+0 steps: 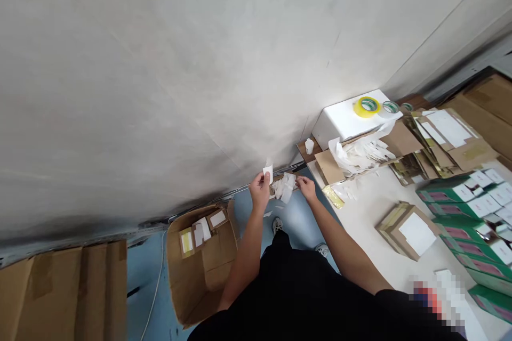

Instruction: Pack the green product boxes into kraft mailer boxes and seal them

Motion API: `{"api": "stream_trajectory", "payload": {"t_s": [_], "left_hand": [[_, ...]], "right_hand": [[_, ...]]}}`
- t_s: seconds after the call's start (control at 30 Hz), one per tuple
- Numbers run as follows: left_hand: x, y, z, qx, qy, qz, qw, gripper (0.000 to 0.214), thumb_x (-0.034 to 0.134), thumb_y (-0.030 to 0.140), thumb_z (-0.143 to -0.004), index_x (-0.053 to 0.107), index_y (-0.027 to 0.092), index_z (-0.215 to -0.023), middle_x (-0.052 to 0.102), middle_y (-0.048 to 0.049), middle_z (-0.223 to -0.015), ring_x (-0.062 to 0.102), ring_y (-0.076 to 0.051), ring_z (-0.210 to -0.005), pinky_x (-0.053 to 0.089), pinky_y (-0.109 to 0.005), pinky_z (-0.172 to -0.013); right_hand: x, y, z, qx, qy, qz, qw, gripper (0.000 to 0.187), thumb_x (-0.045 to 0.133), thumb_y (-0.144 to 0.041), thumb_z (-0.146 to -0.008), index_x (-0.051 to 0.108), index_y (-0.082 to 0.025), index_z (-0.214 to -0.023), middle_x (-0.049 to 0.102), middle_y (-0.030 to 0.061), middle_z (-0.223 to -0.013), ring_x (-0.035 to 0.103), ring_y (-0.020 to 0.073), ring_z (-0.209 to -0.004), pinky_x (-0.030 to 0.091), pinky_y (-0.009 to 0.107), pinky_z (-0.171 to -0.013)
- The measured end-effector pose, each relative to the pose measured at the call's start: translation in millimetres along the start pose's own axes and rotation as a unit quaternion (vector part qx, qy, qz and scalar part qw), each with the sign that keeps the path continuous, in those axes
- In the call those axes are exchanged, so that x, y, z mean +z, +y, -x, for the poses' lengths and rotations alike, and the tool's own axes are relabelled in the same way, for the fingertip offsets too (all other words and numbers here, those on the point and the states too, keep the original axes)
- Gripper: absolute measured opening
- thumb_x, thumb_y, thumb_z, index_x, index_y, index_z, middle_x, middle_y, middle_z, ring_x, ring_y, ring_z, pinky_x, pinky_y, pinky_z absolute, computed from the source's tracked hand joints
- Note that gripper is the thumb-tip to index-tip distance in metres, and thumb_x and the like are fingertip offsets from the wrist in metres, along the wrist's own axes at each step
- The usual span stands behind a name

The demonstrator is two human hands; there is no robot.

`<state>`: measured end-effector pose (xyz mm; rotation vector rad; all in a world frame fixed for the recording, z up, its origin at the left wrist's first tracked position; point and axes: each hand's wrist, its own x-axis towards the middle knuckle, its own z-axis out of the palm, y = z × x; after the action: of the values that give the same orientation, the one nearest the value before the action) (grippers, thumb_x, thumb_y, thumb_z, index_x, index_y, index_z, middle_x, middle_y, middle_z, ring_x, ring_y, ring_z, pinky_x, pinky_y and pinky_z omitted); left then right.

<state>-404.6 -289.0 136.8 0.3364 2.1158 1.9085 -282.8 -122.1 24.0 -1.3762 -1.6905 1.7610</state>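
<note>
My left hand (260, 187) is raised near the wall, fingers pinched on a small white paper slip (268, 173). My right hand (307, 187) is closed on the edge of a bunch of white paper scraps (285, 186) held between the two hands. Both hands hover over the blue floor, just left of the white table (380, 197). Below and to the left stands an open cardboard box (204, 261) with a few small packets inside.
On the table lie a heap of white paper strips on cardboard (360, 154), a white foam box (348, 117) with a yellow tape roll (367, 106), flat cardboard packets (408, 229) and several green boxes (468, 208). Flattened cartons (64, 287) lean at the lower left.
</note>
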Motion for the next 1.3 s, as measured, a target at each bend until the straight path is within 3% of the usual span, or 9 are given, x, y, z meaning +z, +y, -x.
{"api": "stream_trajectory", "payload": {"t_s": [0.1,0.2,0.33,0.43,0.77,0.9,1.0,1.07,1.3], "left_hand": [[35.1,6,5,0.016,-0.044,-0.004,0.999,0.045,0.06,0.062,-0.092,0.068,0.02,-0.077,0.056,0.0016,-0.068,0.053,-0.015,-0.067,0.041,-0.023,-0.065],[77.5,18,20,0.052,-0.102,-0.019,0.993,0.038,0.063,0.056,-0.093,0.075,0.021,-0.087,0.067,-0.0015,-0.078,0.06,-0.017,-0.074,0.047,-0.025,-0.074],[139.1,43,61,0.123,-0.201,-0.032,0.971,0.031,0.068,0.051,-0.091,0.079,0.022,-0.096,0.073,-0.0078,-0.096,0.066,-0.02,-0.087,0.052,-0.03,-0.085],[186.5,57,102,0.162,-0.263,-0.029,0.951,0.034,0.077,0.05,-0.085,0.079,0.023,-0.106,0.073,-0.0107,-0.102,0.068,-0.024,-0.096,0.054,-0.034,-0.088],[329.7,58,239,0.328,-0.423,-0.108,0.838,0.066,0.087,0.045,-0.077,0.063,0.026,-0.135,0.064,-0.0137,-0.136,0.056,-0.033,-0.132,0.044,-0.048,-0.116],[366.1,33,277,0.234,-0.476,-0.1,0.842,0.067,0.091,0.047,-0.07,0.063,0.026,-0.127,0.065,-0.0116,-0.132,0.065,-0.028,-0.118,0.055,-0.043,-0.1],[386.4,7,291,0.063,-0.453,-0.048,0.888,0.039,0.079,0.049,-0.081,0.062,0.022,-0.103,0.072,-0.0074,-0.1,0.07,-0.02,-0.091,0.058,-0.035,-0.085],[396.4,-8,295,0.006,-0.446,-0.012,0.895,0.035,0.08,0.045,-0.078,0.059,0.021,-0.095,0.07,-0.0034,-0.087,0.069,-0.017,-0.083,0.056,-0.032,-0.082],[418.0,-48,288,-0.004,-0.461,-0.067,0.885,0.027,0.078,0.034,-0.07,0.06,0.021,-0.086,0.068,-0.0003,-0.077,0.067,-0.016,-0.075,0.053,-0.029,-0.077]], "right_hand": [[-25,-24,24,-0.049,-0.008,-0.072,0.996,0.047,0.069,-0.067,-0.074,0.07,-0.022,-0.087,0.077,0.0054,-0.084,0.071,0.021,-0.074,0.055,0.032,-0.069],[-64,-59,53,-0.109,0.006,-0.097,0.989,0.044,0.069,-0.067,-0.081,0.067,-0.024,-0.074,0.074,0.0039,-0.075,0.068,0.0206,-0.072,0.055,0.034,-0.073],[-132,-96,91,-0.144,0.028,-0.141,0.979,0.047,0.065,-0.068,-0.087,0.071,-0.024,-0.073,0.073,0.0046,-0.075,0.066,0.0209,-0.073,0.055,0.035,-0.074],[-188,-101,115,-0.133,0.072,-0.193,0.969,0.046,0.066,-0.067,-0.086,0.074,-0.023,-0.078,0.074,0.005,-0.079,0.068,0.0225,-0.079,0.056,0.035,-0.073],[-364,-26,164,-0.044,0.307,-0.289,0.906,0.034,0.083,-0.052,-0.068,0.069,-0.021,-0.068,0.065,-0.0005,-0.065,0.06,0.0177,-0.065,0.049,0.031,-0.065],[-415,5,175,-0.034,0.339,-0.328,0.881,0.04,0.083,-0.057,-0.065,0.068,-0.021,-0.072,0.068,0.0002,-0.07,0.065,0.0187,-0.069,0.048,0.029,-0.065],[-437,24,179,-0.024,0.315,-0.329,0.89,0.042,0.086,-0.057,-0.061,0.068,-0.02,-0.07,0.066,-0.0007,-0.069,0.063,0.0167,-0.068,0.047,0.028,-0.066],[-443,38,179,-0.013,0.303,-0.316,0.899,0.043,0.086,-0.058,-0.06,0.069,-0.02,-0.071,0.066,-0.0006,-0.07,0.061,0.0166,-0.068,0.047,0.028,-0.065],[-441,94,153,0.049,0.338,-0.204,0.917,0.038,0.076,-0.057,-0.068,0.071,-0.02,-0.073,0.068,0.0016,-0.068,0.061,0.0201,-0.07,0.046,0.03,-0.064]]}}
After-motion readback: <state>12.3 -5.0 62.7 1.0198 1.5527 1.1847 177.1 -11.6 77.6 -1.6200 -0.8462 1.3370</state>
